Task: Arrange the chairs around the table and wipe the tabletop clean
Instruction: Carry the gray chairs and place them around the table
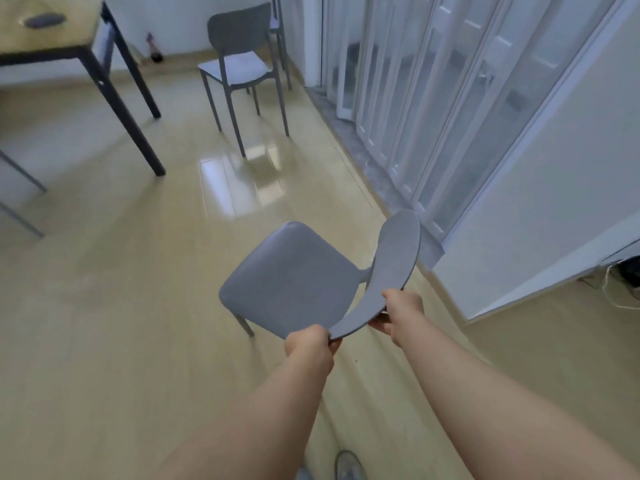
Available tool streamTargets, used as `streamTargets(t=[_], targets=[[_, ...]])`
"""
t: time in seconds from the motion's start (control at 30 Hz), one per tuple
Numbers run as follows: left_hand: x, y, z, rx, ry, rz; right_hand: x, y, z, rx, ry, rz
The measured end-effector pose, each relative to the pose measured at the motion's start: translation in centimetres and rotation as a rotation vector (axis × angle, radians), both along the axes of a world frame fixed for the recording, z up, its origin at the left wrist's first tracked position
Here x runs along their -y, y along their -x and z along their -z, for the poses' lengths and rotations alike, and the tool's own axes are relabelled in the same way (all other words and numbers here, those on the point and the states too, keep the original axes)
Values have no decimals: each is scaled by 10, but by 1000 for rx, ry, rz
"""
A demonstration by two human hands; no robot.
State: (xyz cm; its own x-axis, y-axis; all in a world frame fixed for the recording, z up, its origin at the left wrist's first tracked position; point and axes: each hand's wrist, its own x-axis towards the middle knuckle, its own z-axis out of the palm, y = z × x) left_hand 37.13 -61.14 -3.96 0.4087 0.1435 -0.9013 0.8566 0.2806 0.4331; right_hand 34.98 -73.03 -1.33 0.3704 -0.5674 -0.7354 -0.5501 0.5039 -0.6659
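A grey chair (287, 278) is in front of me in the middle of the floor, seen from above with its backrest nearest me. My left hand (310, 344) grips the near end of the backrest's top edge, and my right hand (398, 311) grips the same edge a little further along. A second grey chair (242, 60) stands upright on the floor further back. The wooden table (45, 39) with black legs is at the upper left, and a dark cloth-like object (45, 20) lies on its top.
White folding glass doors (450, 98) and a wall run along the right side. Another chair's legs (20, 202) show at the left edge. A dark bottle-like item (156, 51) stands by the far wall. Cables (620, 289) lie at the right. My shoe (349, 465) shows below.
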Motion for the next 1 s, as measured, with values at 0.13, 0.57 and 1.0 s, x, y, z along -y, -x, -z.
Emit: streamTargets(t=[0.13, 0.57, 1.0], targets=[[-8, 4, -9, 62, -125, -154, -1, -2, -9, 36, -108, -61], [-123, -50, -23, 166, -206, -652, -113, -37, -4, -32, -429, -597], [-139, -60, 4, 183, 117, -477, -138, -53, 17, 11, -398, -134]])
